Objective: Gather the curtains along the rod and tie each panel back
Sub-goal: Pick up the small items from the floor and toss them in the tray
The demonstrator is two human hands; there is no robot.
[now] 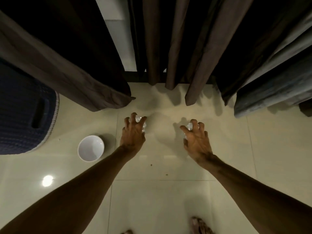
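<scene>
Both hands reach out over the tiled floor (152, 191), each grip clawed around a small clear object: left hand (133, 132), right hand (196, 141). The brown curtains (168, 48) hang just beyond the hands; a white bowl (90, 148) sits left of them.

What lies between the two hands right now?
Only bare floor tile and shadow, in the head view. The left hand and right hand each clutch something clear, short of the curtain hems.
</scene>
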